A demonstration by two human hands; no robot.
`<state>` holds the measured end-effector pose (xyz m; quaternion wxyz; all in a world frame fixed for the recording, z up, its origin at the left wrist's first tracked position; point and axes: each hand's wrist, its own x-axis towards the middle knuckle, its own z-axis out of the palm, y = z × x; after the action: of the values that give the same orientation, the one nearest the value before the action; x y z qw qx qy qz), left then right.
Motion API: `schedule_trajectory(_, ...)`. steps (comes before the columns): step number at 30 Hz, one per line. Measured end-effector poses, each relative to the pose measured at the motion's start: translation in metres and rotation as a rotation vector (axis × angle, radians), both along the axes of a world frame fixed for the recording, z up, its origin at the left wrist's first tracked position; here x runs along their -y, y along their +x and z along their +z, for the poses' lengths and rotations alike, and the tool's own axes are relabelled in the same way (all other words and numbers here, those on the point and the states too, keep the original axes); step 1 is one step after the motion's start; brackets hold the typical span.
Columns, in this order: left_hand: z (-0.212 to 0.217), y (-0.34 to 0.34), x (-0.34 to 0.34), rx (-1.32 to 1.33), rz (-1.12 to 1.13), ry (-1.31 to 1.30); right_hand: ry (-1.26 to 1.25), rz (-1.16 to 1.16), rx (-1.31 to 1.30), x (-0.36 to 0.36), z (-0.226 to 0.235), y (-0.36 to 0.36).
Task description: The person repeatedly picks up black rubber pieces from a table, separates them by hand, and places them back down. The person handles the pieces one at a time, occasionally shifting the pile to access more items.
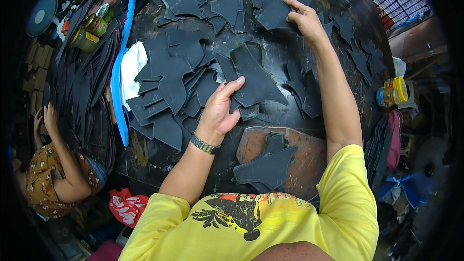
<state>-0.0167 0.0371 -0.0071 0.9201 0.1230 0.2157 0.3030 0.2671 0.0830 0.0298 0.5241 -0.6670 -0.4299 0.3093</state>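
At the far left, a seated person in a patterned brown top (46, 179) bends over long dark strips. Right of that person, a curved blue plastic strip (117, 72) runs along the edge of the round, scuffed black worktable (280, 53), with a crumpled white cloth (131, 63) just inside it. Next comes a fanned heap of flat, matte black cut pieces (166, 96), angular and leather-like, overlapping one another.

The left hand (220, 111), a metal watch on its wrist, lies palm down at the table's middle, fingers extended and pressing on the near-left edge of a flared, curved black cut piece (256, 82) that tops a small stack. Near the person's chest, a worn reddish-brown board (309, 157) carries another stack of black shaped pieces (268, 166).

The right arm stretches far across the table; the right hand (302, 17) pinches the edge of a far black piece (273, 12) between thumb and fingers. At the right, yellow-lidded jars (391, 92) stand beyond the rim.
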Motion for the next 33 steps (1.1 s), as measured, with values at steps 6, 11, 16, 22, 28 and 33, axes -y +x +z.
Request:
schedule_trajectory(6,0.004,0.001,0.002,0.001,0.090,0.051,-0.047,0.194,0.074,0.039,0.030,-0.017)
schedule_trajectory(11,0.005,0.004,0.001,-0.039,0.068,0.072,0.044,0.238,0.092,0.056,0.039,-0.029)
schedule_trajectory(16,0.005,0.004,0.001,0.060,0.009,0.111,0.065,0.260,-0.144,0.067,0.036,-0.034)
schedule_trajectory(22,0.001,0.002,-0.004,0.125,0.061,0.027,0.050,0.202,-0.440,0.089,0.027,-0.046)
schedule_trajectory(28,0.002,0.006,0.003,0.003,0.161,0.051,-0.004,0.205,-0.409,0.102,0.031,-0.045)
schedule_trajectory(33,0.008,0.007,0.006,-0.029,0.231,0.124,-0.053,0.231,-0.285,0.105,0.028,-0.051)
